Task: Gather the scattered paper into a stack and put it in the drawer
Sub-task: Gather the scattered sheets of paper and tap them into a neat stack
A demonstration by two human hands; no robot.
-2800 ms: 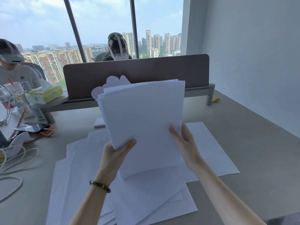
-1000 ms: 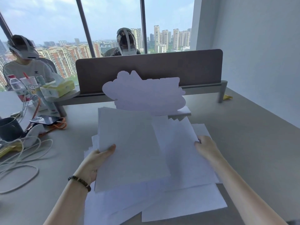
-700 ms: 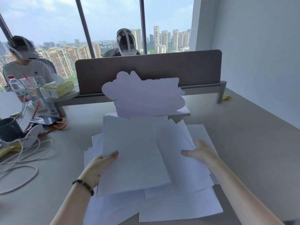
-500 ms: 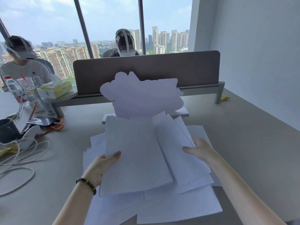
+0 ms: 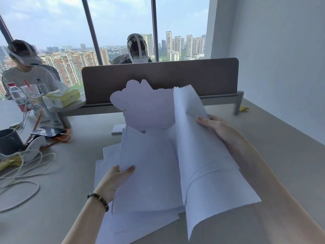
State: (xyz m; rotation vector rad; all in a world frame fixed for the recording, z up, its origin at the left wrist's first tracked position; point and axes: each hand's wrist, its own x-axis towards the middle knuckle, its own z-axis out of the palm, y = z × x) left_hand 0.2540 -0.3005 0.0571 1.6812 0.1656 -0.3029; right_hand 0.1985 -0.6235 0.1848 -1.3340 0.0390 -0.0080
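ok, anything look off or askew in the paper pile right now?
Yes. The sheets lifted by the right hand curl and fan out unevenly, not squared with the stack pinched by the left hand. More loose sheets lie askew on the desk underneath.

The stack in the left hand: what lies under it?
Under the stack held by the left hand, more loose sheets lie fanned on the desk, edges showing left and below. How many, and anything beneath them, is covered.

Bright window daylight, wide-angle edge distortion
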